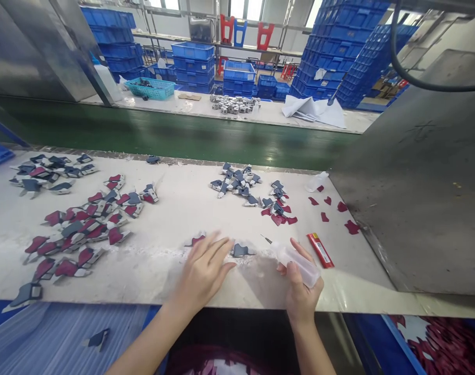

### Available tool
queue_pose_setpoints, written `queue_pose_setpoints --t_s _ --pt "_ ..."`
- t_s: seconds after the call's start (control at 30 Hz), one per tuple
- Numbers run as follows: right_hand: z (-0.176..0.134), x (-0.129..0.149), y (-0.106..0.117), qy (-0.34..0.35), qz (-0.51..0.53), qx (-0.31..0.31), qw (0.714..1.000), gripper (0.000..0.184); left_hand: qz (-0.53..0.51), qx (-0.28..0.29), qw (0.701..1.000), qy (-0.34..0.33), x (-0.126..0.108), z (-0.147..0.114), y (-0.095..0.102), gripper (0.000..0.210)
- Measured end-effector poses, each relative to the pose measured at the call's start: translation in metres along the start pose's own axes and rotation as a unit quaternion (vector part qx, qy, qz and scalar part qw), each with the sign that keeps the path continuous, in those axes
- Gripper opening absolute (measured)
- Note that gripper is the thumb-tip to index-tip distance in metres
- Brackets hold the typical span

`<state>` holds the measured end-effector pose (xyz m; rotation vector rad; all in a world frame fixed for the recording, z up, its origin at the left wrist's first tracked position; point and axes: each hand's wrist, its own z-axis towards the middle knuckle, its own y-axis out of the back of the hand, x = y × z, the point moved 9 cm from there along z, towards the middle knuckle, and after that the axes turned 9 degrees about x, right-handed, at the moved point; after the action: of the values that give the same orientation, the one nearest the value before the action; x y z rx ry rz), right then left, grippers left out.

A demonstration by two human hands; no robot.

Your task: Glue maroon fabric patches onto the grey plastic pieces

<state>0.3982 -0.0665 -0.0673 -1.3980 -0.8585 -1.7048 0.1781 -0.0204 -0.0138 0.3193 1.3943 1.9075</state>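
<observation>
My right hand [304, 294] is wrapped round a translucent squeeze bottle [300, 264], tilted so its thin needle tip points up and left. My left hand [206, 268] is slightly blurred, its fingers stretched out over the worktop. Just beyond those fingertips lies a small part with a maroon face [198, 240], partly covered by the hand. To the right of that hand, a grey-blue faced part [240, 250] lies flat, apart from the bottle's tip. Whether the left fingers touch the maroon-faced part is hidden.
A red and yellow packet [320, 250] lies right of the bottle, near loose maroon pieces [352, 227]. Grey-blue parts [237, 179] are heaped ahead; maroon-faced parts [85, 224] spread at left. A metal panel [413, 182] bounds the right side. Beyond the green conveyor [175, 135] stand blue crates [192, 65].
</observation>
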Motion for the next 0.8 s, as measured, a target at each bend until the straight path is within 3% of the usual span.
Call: queue_pose_setpoints --t_s 0.07,0.17,0.3,0.43,0.53,0.63,0.8 --pt "-0.001 0.002 0.007 0.007 0.003 -0.011 1.000 0.046 -0.027 0.075 0.996 -0.038 -0.014 0.019 -0.018 0.039" --pt "-0.001 0.006 0.017 0.018 0.020 -0.036 0.999 0.043 -0.039 0.160 0.986 -0.042 -0.023 0.037 -0.039 0.034" --pt "0.000 0.011 0.027 0.020 0.039 -0.074 0.996 0.031 -0.064 0.184 0.980 -0.038 -0.026 0.045 -0.046 0.047" --pt "-0.001 0.010 0.031 0.011 0.070 -0.107 0.992 0.029 -0.166 0.162 0.973 -0.006 -0.017 0.044 -0.041 0.043" --pt "-0.002 0.007 0.029 0.008 0.081 -0.116 0.990 0.028 -0.304 0.096 0.946 0.060 0.000 0.039 -0.035 0.023" --pt "-0.002 0.006 0.023 0.014 0.044 -0.108 0.993 0.030 -0.356 0.050 0.924 0.129 0.017 0.027 -0.041 0.009" --pt "0.000 0.018 -0.001 0.040 -0.041 -0.061 0.996 0.028 -0.361 0.009 0.910 0.204 0.031 0.006 -0.049 0.025"
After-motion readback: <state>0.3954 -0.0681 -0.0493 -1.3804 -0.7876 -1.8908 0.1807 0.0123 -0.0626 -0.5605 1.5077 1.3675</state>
